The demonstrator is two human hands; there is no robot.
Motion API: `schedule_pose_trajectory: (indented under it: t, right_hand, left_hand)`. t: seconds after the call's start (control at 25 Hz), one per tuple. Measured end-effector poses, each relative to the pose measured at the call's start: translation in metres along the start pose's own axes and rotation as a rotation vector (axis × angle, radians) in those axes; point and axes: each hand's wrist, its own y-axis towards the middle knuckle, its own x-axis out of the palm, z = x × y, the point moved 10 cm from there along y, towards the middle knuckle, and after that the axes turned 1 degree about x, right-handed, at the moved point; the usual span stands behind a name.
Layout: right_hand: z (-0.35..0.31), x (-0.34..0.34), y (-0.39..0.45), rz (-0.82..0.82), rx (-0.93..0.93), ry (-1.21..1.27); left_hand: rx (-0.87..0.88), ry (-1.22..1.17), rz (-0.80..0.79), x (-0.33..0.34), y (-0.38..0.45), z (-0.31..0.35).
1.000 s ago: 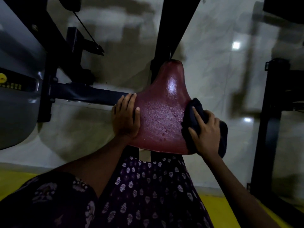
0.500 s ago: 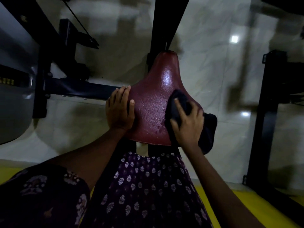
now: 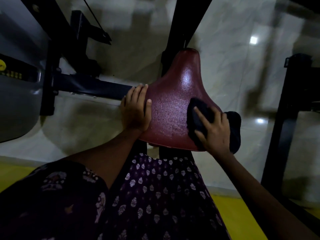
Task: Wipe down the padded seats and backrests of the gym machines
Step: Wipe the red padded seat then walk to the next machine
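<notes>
A dark red padded seat (image 3: 174,104), shaped like a bicycle saddle with its narrow nose pointing away, sits in the middle of the view. Its surface is wet and shiny. My left hand (image 3: 136,110) rests on the seat's left edge, fingers straight and thumb on top. My right hand (image 3: 216,130) presses a black cloth (image 3: 200,116) against the seat's right rear part, fingers spread over it. Part of the cloth hangs off the right edge beyond my hand.
A black frame post (image 3: 183,23) rises behind the seat. A dark bar (image 3: 93,87) runs left to a grey machine housing (image 3: 15,101). Another black frame (image 3: 290,110) stands at right. The floor is pale tile (image 3: 233,66) with a yellow strip (image 3: 239,217) near my patterned clothing.
My right hand slid the cloth from the seat's right edge inward onto its top surface. My left hand stayed on the left edge.
</notes>
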Motion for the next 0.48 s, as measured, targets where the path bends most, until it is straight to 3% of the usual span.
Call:
schedule_pose_trajectory:
  t: [0.08,0.12,0.28,0.4,0.48]
  right_hand:
    - [-0.001,-0.002,0.029,0.034,0.206,0.030]
    - [-0.013,-0.001,0.040,0.034,0.224,0.024]
    - [-0.073,0.009,0.024,-0.030,-0.129,-0.015]
    - [-0.063,0.010,0.005,-0.108,-0.405,0.005]
    - [-0.038,0.007,0.028,-0.093,-0.350,-0.023]
  left_hand:
    - [0.006,-0.017,0.003,-0.001,-0.001,0.002]
    - [0.010,-0.023,0.006,-0.002,-0.001,0.003]
    - [0.020,-0.031,-0.003,-0.002,-0.001,0.003]
    - [0.008,-0.044,-0.002,-0.003,0.000,0.003]
    - [0.004,-0.051,-0.008,-0.003,-0.002,0.003]
